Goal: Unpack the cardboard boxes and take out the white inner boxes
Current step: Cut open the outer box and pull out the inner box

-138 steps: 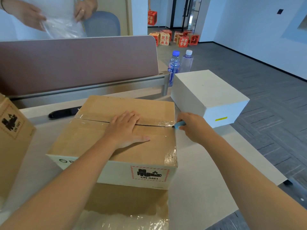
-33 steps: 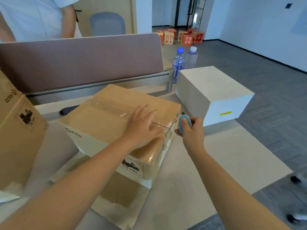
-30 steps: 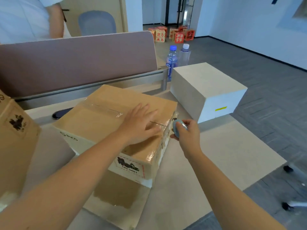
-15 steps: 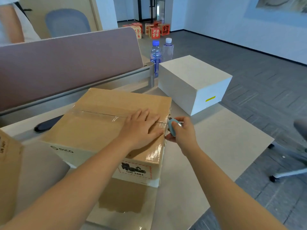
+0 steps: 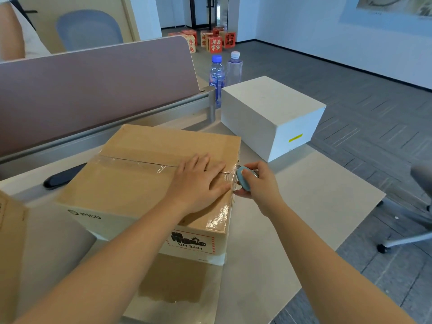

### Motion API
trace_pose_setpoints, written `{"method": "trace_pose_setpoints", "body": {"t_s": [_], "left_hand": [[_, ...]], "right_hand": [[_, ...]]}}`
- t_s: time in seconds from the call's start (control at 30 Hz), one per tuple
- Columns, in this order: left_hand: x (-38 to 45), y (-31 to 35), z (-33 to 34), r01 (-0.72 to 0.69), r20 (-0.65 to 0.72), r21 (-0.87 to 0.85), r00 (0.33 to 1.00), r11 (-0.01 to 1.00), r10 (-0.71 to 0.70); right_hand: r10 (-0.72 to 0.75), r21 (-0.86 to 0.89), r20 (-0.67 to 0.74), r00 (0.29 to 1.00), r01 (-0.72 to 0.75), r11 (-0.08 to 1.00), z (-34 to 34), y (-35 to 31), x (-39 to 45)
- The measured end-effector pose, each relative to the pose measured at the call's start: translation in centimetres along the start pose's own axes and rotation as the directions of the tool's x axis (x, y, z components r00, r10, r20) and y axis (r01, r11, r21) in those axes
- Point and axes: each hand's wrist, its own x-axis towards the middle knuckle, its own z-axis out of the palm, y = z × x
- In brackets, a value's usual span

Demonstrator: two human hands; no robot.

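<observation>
Cardboard box (image 5: 149, 181) sits taped on the desk (image 5: 304, 206) — left hand (image 5: 198, 183) pressed flat on its top, fingers straight. Right hand (image 5: 259, 183) grips a blue cutter (image 5: 243, 177) at the box's right edge. White inner box (image 5: 271, 113) stands beyond — untouched.

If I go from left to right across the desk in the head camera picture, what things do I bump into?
Black thing → cardboard box → left hand → blue cutter → right hand → white box.
</observation>
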Motion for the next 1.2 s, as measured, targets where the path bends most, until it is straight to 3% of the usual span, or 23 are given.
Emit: {"method": "trace_pose_setpoints", "body": {"t_s": [0.23, 0.77, 0.97, 1.2], "left_hand": [[0.1, 0.1, 0.1, 0.004, 0.003, 0.000, 1.000, 1.000, -0.004], [0.3, 0.1, 0.2, 0.009, -0.018, 0.003, 1.000, 1.000, -0.009], [0.2, -0.1, 0.2, 0.008, -0.026, -0.016, 1.000, 1.000, -0.008], [0.4, -0.2, 0.2, 0.003, -0.028, -0.005, 1.000, 1.000, -0.003]], "right_hand": [[-0.025, -0.017, 0.122, 0.992, 0.027, 0.999, -0.6, -0.6, 0.2], [-0.040, -0.015, 0.214, 0.976, 0.044, 0.999, -0.8, -0.3, 0.0], [-0.070, -0.056, 0.150, 0.986, 0.079, 0.995, -0.8, 0.3, 0.0], [-0.063, -0.091, 0.252, 0.966, 0.089, 0.992, -1.1, 0.2, -1.2]]}}
